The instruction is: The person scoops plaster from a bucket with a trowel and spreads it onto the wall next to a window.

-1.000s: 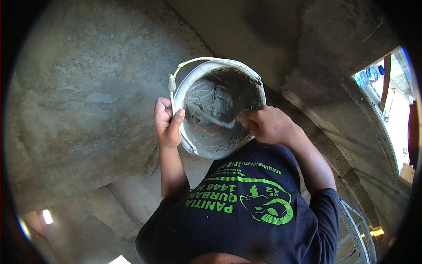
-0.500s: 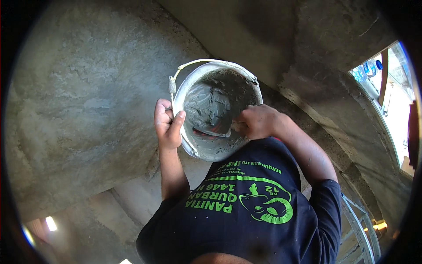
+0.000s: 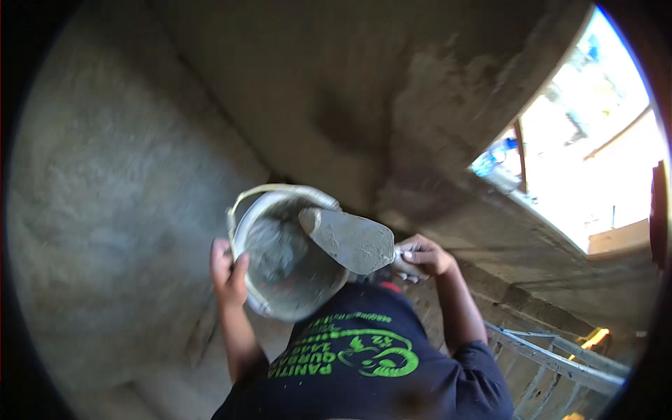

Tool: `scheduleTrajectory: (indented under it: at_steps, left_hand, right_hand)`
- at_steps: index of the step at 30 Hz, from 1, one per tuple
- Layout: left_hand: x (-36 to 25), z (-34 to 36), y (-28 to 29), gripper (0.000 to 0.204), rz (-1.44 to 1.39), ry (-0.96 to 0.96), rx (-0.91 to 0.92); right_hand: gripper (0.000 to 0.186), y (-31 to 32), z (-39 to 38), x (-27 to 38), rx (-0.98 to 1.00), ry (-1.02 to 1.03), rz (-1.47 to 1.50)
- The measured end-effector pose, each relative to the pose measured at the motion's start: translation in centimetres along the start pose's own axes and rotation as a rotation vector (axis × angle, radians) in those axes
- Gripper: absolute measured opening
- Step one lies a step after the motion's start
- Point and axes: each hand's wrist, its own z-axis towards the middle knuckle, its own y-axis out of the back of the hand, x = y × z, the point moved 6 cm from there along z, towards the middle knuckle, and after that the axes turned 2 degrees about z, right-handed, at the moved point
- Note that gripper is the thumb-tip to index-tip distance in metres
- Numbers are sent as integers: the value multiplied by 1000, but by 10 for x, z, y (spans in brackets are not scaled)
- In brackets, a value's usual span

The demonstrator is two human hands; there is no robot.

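Note:
My left hand [image 3: 229, 271] grips the left rim of a pale bucket [image 3: 248, 234], its thumb on the near side. Wet grey mortar [image 3: 274, 260] coats the inside of the bucket, which is tilted so that its mouth faces up toward me. In my right hand [image 3: 422, 256] is the handle of a trowel [image 3: 355, 241]. The broad, mortar-smeared blade lies over the right part of the bucket's mouth, with a lump of mortar [image 3: 310, 220] at its tip. A wire bail handle arches over the bucket's upper left rim.
Rough grey plastered walls [image 3: 112, 196] rise to the left and ahead. On the right a bright opening [image 3: 581, 140] has a blue-tinted plastic bottle [image 3: 493, 157] on its ledge. A metal ladder or scaffold frame [image 3: 560, 357] stands at lower right.
My right hand has drawn the trowel up out of the bucket, its blade now in full view. Bucket and left hand sit lower and further left in the picture as the view has shifted.

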Motion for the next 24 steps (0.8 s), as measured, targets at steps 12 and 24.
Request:
scheduleTrajectory:
  at_steps: [12, 24]
  left_hand:
    - [-5, 11, -6, 21, 6, 3, 2]
    - [18, 2, 6, 23, -37, 49, -36]
  right_hand:
    - [58, -46, -64, 191, -1101, 1008, -1500]
    - [72, 0, -46, 224, -1478, 731, -1625]
